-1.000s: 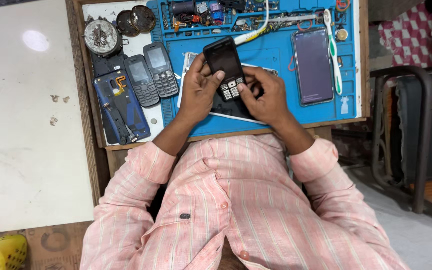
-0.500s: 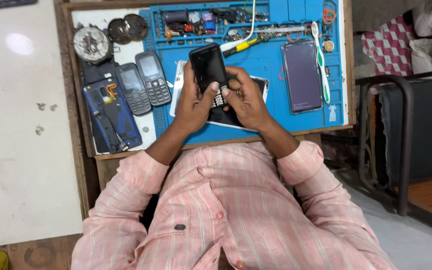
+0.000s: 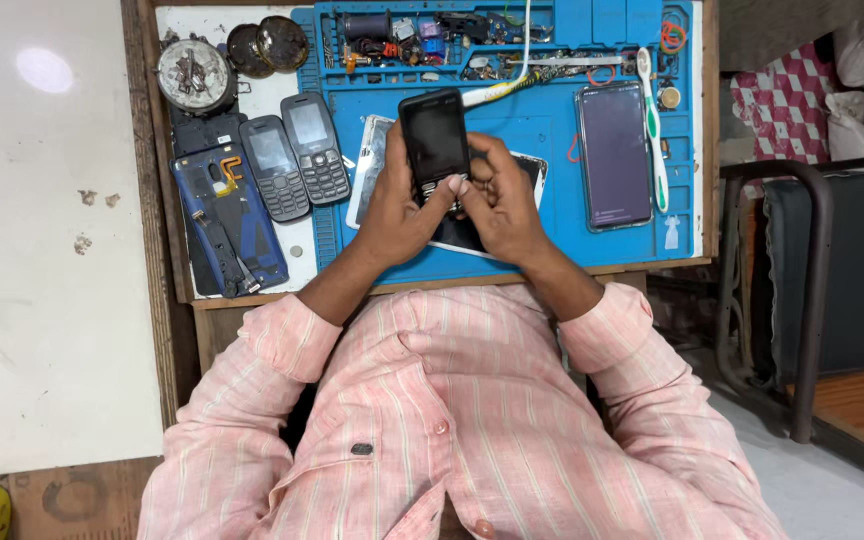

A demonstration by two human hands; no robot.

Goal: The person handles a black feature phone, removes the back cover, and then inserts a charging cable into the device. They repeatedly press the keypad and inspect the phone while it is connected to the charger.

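1. Both hands are wrapped round a black keypad phone [image 3: 434, 135] held just above the blue work mat [image 3: 542, 135]. The left hand [image 3: 397, 205] cups it from 7 o'clock, the right hand [image 3: 500, 195] from 4 o'clock, both closed on the lower end.
2. The phone's long axis runs 12 to 6, with the glossy dark screen at 12 and the keys down by the thumbs. Both hands sit about equally close.
3. The phone looks like hard, smooth plastic and the mat like matte rubber with moulded trays.
4. At 9 o'clock lie two grey keypad phones [image 3: 292, 155]; at 3 o'clock is a flat glassy smartphone [image 3: 614, 155] beside a white toothbrush [image 3: 652, 130].
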